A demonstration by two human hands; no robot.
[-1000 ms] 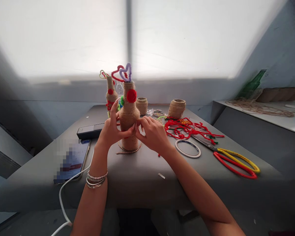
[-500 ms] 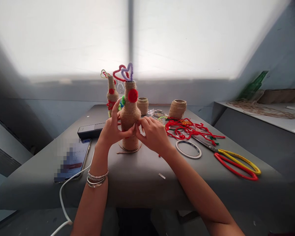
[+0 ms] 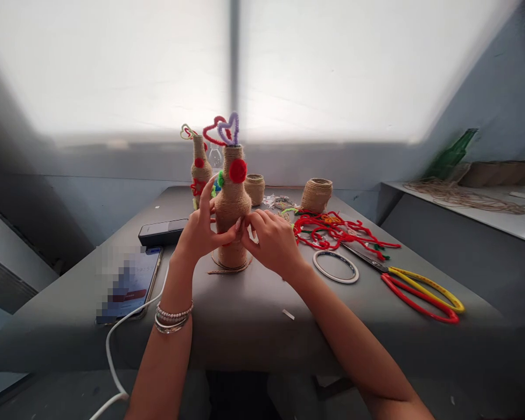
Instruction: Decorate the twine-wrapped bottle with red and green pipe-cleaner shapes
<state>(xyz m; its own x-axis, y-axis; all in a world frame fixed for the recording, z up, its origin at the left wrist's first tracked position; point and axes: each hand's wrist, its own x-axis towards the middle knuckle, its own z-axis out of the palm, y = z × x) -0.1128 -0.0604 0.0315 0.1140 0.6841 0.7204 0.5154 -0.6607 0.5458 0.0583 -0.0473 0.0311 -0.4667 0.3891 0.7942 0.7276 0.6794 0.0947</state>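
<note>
A twine-wrapped bottle stands upright in front of me, with a red round patch on its neck and red and purple pipe-cleaner hearts rising from its mouth. My left hand is wrapped round its left side, the thumb across the front. Against the bottle's right front, the fingers of my right hand are pinched together; whatever they hold is too small to make out. A loose twine end lies at the bottle's base. Behind to the left is a second decorated twine-wrapped bottle.
Red pipe cleaners, a tape roll and red-and-yellow scissors lie to the right. Twine-wrapped jars stand behind. On the left are a phone, a black box-shaped device and a white cable. A green bottle rests on a side shelf.
Hardly anything differs. Both hands keep their places on the bottle, with only a slight shift of the right fingers; the whole view has moved very slightly.
</note>
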